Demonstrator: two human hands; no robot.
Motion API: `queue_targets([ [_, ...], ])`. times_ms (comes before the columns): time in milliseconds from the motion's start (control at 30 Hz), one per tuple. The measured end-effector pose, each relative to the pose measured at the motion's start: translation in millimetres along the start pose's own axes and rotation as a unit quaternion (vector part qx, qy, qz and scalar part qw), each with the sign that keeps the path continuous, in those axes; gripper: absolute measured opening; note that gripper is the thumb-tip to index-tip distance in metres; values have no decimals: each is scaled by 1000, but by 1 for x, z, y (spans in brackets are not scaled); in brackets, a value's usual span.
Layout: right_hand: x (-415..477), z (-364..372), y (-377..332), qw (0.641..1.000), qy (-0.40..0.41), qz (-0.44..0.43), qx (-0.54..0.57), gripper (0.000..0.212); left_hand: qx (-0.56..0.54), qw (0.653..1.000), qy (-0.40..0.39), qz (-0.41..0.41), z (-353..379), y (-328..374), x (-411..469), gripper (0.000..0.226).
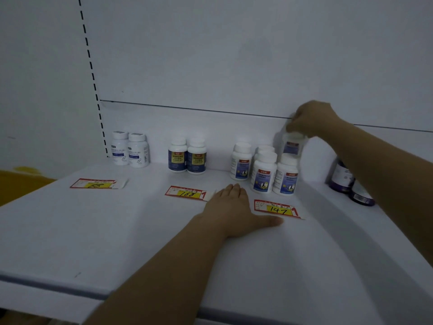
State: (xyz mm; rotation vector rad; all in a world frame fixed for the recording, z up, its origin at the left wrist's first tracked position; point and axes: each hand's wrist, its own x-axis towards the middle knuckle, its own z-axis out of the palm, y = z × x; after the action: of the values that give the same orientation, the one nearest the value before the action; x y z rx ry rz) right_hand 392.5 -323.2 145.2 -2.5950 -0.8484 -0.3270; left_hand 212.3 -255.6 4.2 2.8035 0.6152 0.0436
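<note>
The right hand (311, 119) grips the white bottle (293, 145) from above.

The 1 view comes from a head-worn camera that looks forward and slightly down over a white shelf (82, 231), from just before its front edge and within arm's reach of the back panel (234, 55). Its wide angle bends the shelf's edge; the left hand (230, 212) sits mid-frame, the right hand (309, 119) at upper right.

A white shelf (93, 231) stands against a white wall (234, 55). A strip of dark slots (90, 62) runs up the left.
</note>
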Motion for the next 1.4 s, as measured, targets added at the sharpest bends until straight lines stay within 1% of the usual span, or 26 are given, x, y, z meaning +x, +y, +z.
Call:
queue_targets([
  [100, -13, -32, -7, 993, 76, -68, 53, 34, -27, 999, 23, 1, -2, 1, -1, 114],
  [167, -26, -52, -13, 985, 93, -96, 111, 30, -66, 997, 46, 4, -5, 3, -2, 111],
  [267, -44, -65, -16, 968, 55, -96, 225, 29, -152, 983, 103, 22, -14, 8, -6, 95],
  [300, -50, -64, -16, 960, 33, -91, 261, 30, -204, 972, 115, 30, -17, 10, -7, 85],
  [367, -63, -54, -15, 943, -10, -88, 322, 32, -306, 944, 114, 44, -23, 11, -8, 64],
  [433, -76, -36, -12, 936, -45, -92, 336, 30, -361, 924, 108, 59, -24, 10, -5, 46],
  [500, -85, -14, -8, 934, -67, -91, 340, 29, -372, 917, 124, 79, -24, 8, -2, 33],
  [633, -94, 21, 2, 921, -53, -86, 377, 31, -379, 913, 129, 77, -22, 5, 1, 33],
  [800, -99, 34, 7, 898, -84, -109, 419, 31, -376, 914, 136, 75, -19, 2, 4, 33],
  [900, -99, 34, 9, 895, -88, -109, 424, 32, -357, 921, 139, 72, -18, 2, 4, 37],
  [1067, -100, 37, 11, 888, -88, -109, 438, 31, -357, 920, 146, 74, -17, 3, 5, 45],
  [1200, -99, 37, 9, 886, -67, -96, 448, 29, -338, 927, 143, 73, -18, 4, 4, 50],
  [1300, -97, 37, 9, 878, -53, -79, 469, 29, -384, 913, 112, 83, -21, 4, 3, 45],
  [1400, -97, 37, 10, 854, -70, -77, 510, 25, -437, 892, 55, 102, -23, 6, -1, 31],
])
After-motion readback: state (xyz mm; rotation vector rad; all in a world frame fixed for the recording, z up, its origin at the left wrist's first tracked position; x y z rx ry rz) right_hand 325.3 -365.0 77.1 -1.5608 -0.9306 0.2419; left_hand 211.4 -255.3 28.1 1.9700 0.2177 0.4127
